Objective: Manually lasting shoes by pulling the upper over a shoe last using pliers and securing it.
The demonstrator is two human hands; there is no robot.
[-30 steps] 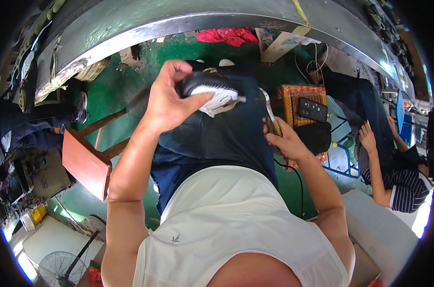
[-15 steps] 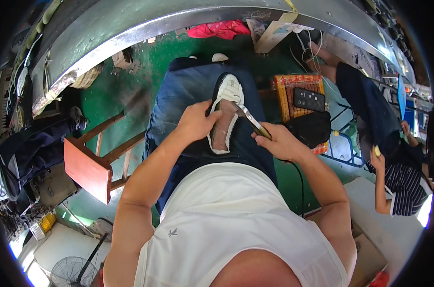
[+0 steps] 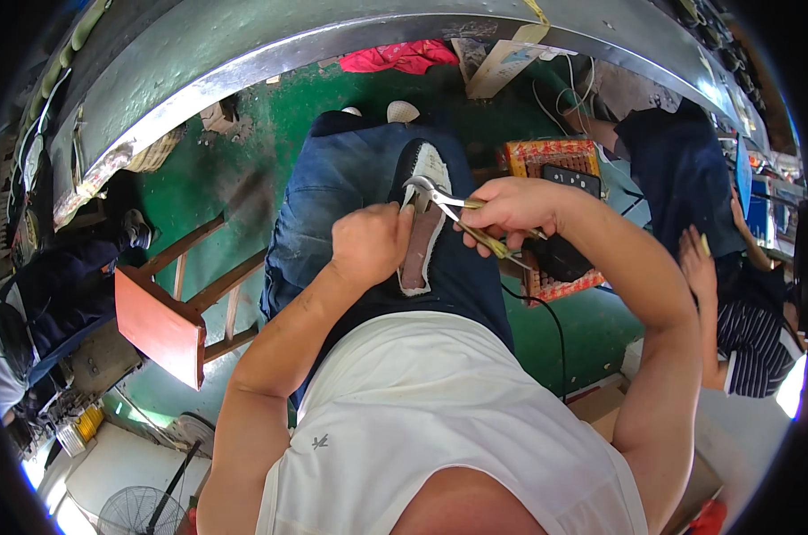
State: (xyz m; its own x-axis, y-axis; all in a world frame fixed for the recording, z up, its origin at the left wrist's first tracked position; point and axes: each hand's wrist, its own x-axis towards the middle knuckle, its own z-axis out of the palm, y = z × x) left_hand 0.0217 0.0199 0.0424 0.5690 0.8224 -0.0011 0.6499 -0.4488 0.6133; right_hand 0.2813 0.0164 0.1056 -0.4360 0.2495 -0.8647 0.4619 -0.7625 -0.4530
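Note:
On my lap lies a shoe point(image 3: 419, 254), sole side up, its toe pointing away from me. A brown insole shows inside a white, frayed turned-in edge, and the upper is dark. My left hand point(image 3: 368, 239) is closed on the shoe's left edge, thumb toward the insole. In my right hand point(image 3: 520, 212) is a pair of lasting pliers point(image 3: 443, 197) with a curved metal head and greenish handles spread apart. Its jaws lie at the left edge of the shoe's forepart, just beyond my left fingers. Whether they grip the edge, I cannot tell.
A long metal-edged bench point(image 3: 288, 61) curves across the front. At right, a woven-top stool point(image 3: 517, 160) bears a phone point(image 3: 570, 181) and a black cloth thing point(image 3: 560, 263). A wooden stool point(image 3: 160, 323) lies left. Another person point(image 3: 751, 343) sits at right; a fan point(image 3: 141, 511) is lower left.
My right hand has moved forward and turned, swinging the pliers' head from the insole to the shoe's left edge. My left hand has curled tighter. The person at right has lowered a hand.

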